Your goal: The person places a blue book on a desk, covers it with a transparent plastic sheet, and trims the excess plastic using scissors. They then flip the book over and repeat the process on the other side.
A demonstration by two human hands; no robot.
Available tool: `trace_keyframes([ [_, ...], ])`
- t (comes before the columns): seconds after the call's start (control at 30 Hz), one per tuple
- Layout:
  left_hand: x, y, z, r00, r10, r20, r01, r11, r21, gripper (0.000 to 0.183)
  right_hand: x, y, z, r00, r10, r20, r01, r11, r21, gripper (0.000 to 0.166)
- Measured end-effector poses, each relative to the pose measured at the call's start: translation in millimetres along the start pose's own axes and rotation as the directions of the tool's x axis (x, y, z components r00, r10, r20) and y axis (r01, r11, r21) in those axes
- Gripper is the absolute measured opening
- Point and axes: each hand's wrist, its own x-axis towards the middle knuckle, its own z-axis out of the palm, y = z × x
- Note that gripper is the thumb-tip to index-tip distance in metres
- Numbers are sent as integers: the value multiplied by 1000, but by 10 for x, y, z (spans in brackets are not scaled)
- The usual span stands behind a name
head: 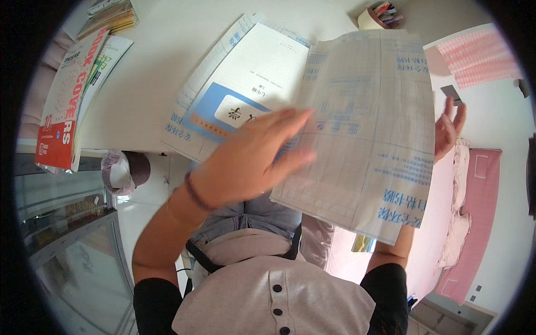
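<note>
A textbook (pixel 272 63) with a white, blue and orange face lies upside down to me on the white desk. Printed backing of adhesive book film (pixel 205 83) shows beneath its left and top edges. To the right, a large grid-printed sheet of film backing (pixel 368 104) is raised and tilted towards me. My left hand (pixel 255 155), slightly blurred, is spread over the book's lower part, fingertips by the sheet's inner edge; it holds nothing visible. My right hand (pixel 448 132) shows past the sheet's right edge, fingers apart, with the forearm behind the sheet.
A red-and-white book cover pack (pixel 63 104) lies at the desk's left edge, near stacked papers (pixel 111 21). A pen holder (pixel 370 19) stands at the back. Below on the left are a lined waste bin (pixel 138 169) and a glass-doored cabinet (pixel 83 259). A pink bed (pixel 473 201) is at right.
</note>
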Motion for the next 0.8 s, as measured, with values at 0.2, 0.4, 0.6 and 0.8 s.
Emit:
trace_keyframes([
  [0.2, 974, -430, 381, 961, -273, -34, 259, 939, -226, 79, -730, 299, 452, 771, 589, -242, -548, 808, 218, 67],
  [0.4, 1361, -496, 561, 931, -345, -119, 232, 812, -536, 81, -884, 250, 791, 604, 777, -174, -735, 628, 253, 67],
  [0.6, 1378, -611, 595, 939, -337, 70, 222, 435, -873, 79, -926, 187, 989, 543, 834, -98, -797, 548, 255, 67],
  [0.8, 1422, -670, 530, 901, -398, 174, 199, 23, -980, 85, -878, 124, 1086, 520, 853, -50, -824, 516, 235, 68],
])
